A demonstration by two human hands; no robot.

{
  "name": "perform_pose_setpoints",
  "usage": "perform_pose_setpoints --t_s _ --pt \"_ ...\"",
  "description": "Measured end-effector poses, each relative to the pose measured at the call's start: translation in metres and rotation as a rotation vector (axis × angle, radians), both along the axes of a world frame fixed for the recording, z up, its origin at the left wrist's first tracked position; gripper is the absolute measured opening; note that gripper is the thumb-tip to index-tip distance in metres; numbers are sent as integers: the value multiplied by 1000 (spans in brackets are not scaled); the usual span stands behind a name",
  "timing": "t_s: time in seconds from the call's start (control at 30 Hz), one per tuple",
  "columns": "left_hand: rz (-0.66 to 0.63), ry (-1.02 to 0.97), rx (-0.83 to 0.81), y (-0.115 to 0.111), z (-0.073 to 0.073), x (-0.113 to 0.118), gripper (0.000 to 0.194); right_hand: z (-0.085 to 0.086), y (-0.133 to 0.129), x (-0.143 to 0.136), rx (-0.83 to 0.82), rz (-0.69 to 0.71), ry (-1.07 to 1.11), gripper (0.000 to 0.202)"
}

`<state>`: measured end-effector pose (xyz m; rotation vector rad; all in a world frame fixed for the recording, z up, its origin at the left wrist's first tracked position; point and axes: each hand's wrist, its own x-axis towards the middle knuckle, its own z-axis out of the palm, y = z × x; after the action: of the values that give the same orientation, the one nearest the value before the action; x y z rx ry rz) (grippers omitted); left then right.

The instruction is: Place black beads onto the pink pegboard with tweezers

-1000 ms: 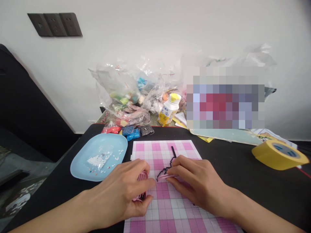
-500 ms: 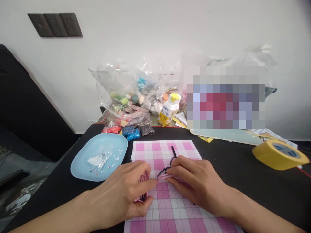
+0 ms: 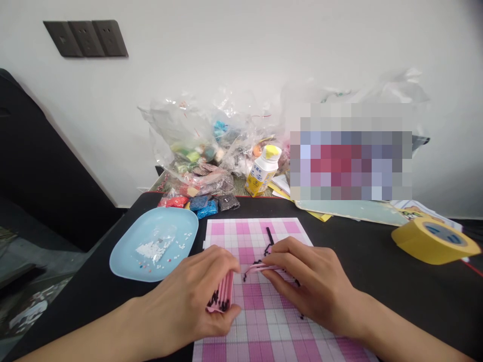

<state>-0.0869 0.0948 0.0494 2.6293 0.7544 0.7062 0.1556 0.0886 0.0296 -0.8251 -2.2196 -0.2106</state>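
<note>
The left hand (image 3: 206, 294) held a pink tray (image 3: 222, 296) of black beads. The right hand (image 3: 307, 281) pinched pink tweezers (image 3: 258, 268) over the checkered board (image 3: 252, 317).

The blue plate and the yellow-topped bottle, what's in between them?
Little blue and dark packets lie between the plate and the bottle, as the head view shows.

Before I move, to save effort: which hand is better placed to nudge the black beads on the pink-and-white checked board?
Right, I think. The right hand holds slim pink tweezers with tips close to black beads on the board; the left hand holds a ridged pink tray.
</note>
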Motion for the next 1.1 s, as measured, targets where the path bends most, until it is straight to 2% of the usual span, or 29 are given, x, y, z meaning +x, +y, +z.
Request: perform_pose_setpoints --t_s 0.17,0.3,0.57,1.1 --pt "109 29 -265 -4 0 -1 86 4 -4 -2 -10 43 16 10" --pt "112 10 -338 -5 -1 -2 102 9 -9 -6 -57 115 -28 15" --pt "97 -9 -328 -4 -6 -6 109 5 -13 -11 -124 187 -94 20" --pt "47 -57 -269 -3 -9 -7 106 2 -11 -10 -112 170 -102 21"
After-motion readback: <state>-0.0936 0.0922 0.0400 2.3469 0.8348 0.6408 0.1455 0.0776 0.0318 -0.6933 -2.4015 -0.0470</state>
